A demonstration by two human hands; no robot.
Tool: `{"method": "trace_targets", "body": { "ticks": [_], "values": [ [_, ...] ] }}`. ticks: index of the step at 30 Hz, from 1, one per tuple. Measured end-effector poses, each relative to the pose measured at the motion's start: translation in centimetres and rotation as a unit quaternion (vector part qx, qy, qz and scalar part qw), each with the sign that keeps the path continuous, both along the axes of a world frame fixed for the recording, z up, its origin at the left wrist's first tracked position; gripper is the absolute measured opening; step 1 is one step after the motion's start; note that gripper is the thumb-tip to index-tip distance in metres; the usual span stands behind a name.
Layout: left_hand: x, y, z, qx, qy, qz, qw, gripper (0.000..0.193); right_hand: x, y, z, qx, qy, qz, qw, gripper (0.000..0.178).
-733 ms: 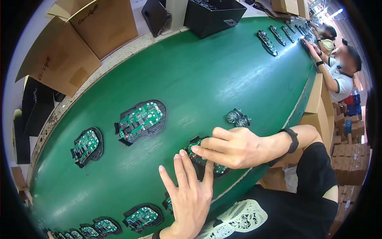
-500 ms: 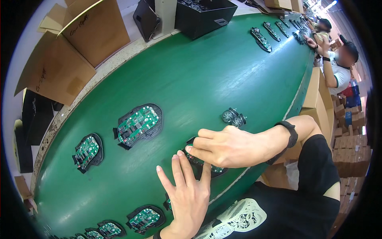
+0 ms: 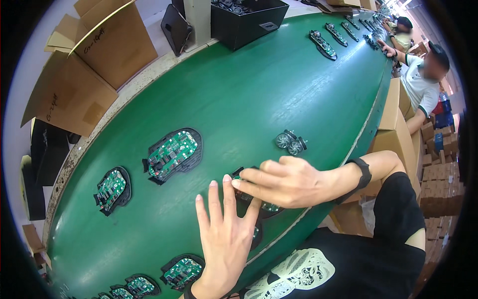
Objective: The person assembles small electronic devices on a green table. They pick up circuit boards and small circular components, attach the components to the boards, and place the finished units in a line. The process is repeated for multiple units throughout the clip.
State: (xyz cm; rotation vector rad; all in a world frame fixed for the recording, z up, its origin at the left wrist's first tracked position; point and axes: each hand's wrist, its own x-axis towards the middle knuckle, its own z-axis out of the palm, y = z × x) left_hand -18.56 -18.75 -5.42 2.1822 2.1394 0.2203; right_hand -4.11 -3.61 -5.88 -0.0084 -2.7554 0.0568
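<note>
My right hand [image 3: 286,184] is over a green circuit board in a black housing [image 3: 269,207], which it mostly hides. The right thumb and fingertips are pressed together at the far left end of that board. Whatever they pinch is too small or hidden to make out. My left hand [image 3: 224,239] has its fingers spread, with the fingertips close to the same end and the thumb beside the housing. Part of another black housing with a board [image 3: 257,233] shows to the right of the left hand. Two small round wheel-like parts [image 3: 291,142] lie beyond the right hand.
Other boards in black housings [image 3: 173,154] [image 3: 112,190] lie left on the green table [image 3: 239,89]; several line the near left edge and far right. A black bin [image 3: 249,25] and cardboard boxes [image 3: 74,94] stand along the far side. A co-worker [image 3: 420,79] is at the right.
My left hand has shifted slightly left, its fingers still spread, uncovering part of a housing on its right. My right hand stays pinched at the board. The nearer co-worker has lowered one arm.
</note>
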Motion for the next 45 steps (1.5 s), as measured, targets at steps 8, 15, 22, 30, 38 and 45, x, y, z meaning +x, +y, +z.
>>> {"method": "trace_targets", "body": {
  "ticks": [8,15,22,30,38,45],
  "values": [
    [0.4,-2.5,0.6,-0.062,0.069,0.115,0.989,0.053,1.5,0.1,-0.2,-0.237,-0.015,-0.057,0.97,0.021],
    [-0.1,-2.6,1.3,-0.079,0.076,0.101,0.989,0.059,-0.7,-0.5,-1.8,-0.19,0.031,-0.054,0.98,0.017],
    [-1.0,-2.1,1.5,-0.098,0.031,0.088,0.991,0.057,-1.4,-0.8,-2.5,-0.147,0.038,-0.047,0.987,0.016],
    [-1.5,-2.2,1.0,-0.088,0.002,0.09,0.992,0.056,-2.1,-0.6,-2.6,-0.15,0.012,-0.023,0.988,0.016],
    [-3.0,-2.0,-0.4,-0.025,-0.045,0.088,0.995,0.055,-3.0,-1.4,-2.8,-0.089,0.028,-0.041,0.995,0.025],
    [-3.5,-1.8,1.1,-0.018,-0.12,0.077,0.99,0.065,-1.4,0.0,1.2,-0.217,-0.052,-0.084,0.971,0.034]
  ]
}}
